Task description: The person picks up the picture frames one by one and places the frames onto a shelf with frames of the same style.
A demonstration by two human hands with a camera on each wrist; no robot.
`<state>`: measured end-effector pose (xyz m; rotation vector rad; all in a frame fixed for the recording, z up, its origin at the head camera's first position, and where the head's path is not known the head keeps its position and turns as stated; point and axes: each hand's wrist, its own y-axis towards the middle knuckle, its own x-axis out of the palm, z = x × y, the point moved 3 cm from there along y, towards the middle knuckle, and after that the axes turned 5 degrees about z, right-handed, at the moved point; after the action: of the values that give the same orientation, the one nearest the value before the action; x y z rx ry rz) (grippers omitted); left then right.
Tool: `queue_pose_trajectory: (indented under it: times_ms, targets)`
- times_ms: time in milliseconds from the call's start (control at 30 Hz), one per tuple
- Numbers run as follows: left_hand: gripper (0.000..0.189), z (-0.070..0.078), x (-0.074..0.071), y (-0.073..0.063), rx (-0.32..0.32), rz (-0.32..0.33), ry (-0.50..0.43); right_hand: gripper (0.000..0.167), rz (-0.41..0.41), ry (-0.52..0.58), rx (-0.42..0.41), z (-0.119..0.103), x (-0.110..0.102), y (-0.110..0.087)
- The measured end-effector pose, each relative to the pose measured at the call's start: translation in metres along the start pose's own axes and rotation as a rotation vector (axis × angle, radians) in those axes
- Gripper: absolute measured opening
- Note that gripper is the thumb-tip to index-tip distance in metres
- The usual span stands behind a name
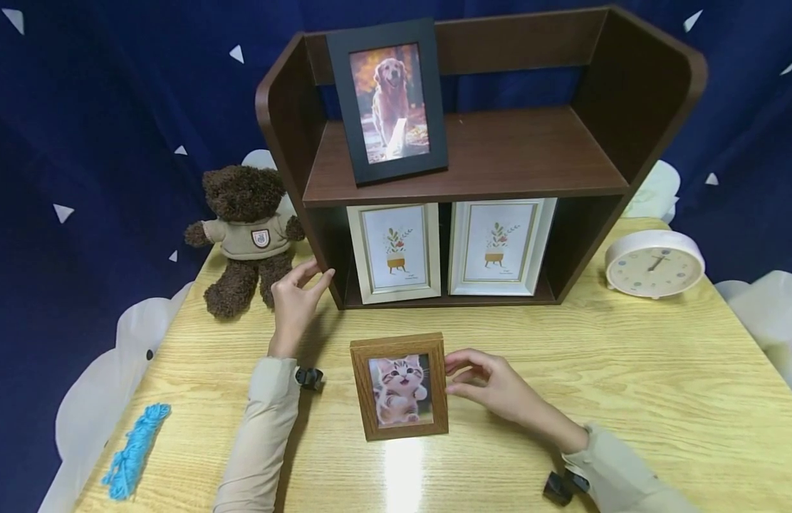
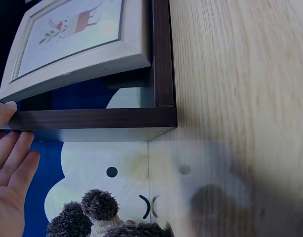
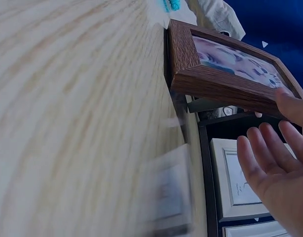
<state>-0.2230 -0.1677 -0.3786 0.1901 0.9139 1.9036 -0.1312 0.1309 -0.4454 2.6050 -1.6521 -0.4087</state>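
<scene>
My left hand (image 1: 296, 296) is at the lower left of a dark brown shelf (image 1: 319, 281). In the left wrist view its thumb lies on one side of the side panel (image 2: 92, 118) and its fingers on the other, pinching the edge. A wooden picture frame (image 1: 402, 431) with a kitten photo stands tilted back on the table in front of the shelf. My right hand (image 1: 495, 388) holds this frame by its right edge, thumb at the front and fingers behind. Two cream picture frames (image 1: 432, 249) with plant prints stand on the lower shelf, the left one nearest my left hand.
On the upper shelf leans a dark picture frame (image 1: 341, 107) with a dog photo. A brown teddy bear (image 1: 245, 235) sits left of the shelf; a round white clock (image 1: 655, 263) stands to its right. Blue yarn (image 1: 136, 450) lies near the table's left edge.
</scene>
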Motion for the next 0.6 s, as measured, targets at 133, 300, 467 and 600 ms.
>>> queue_pose_trajectory:
  times_ms: [133, 300, 467, 600]
  targets:
    - [0.024, -0.005, 0.001, 0.0, -0.01, -0.002, -0.005, 0.042, -0.026, 0.054, -0.003, 0.003, 0.004, -0.001]
    - [0.026, -0.028, 0.007, -0.002, -0.009, 0.011, 0.002, 0.046, -0.046, 0.091, -0.025, 0.004, 0.01, -0.002]
    - [0.026, -0.038, 0.008, -0.003, 0.007, 0.014, -0.004, 0.047, -0.038, 0.115, -0.038, 0.005, 0.013, -0.002]
    - [0.026, -0.039, 0.006, -0.003, 0.006, 0.01, -0.002, 0.047, -0.026, 0.111, -0.049, 0.005, 0.014, -0.002]
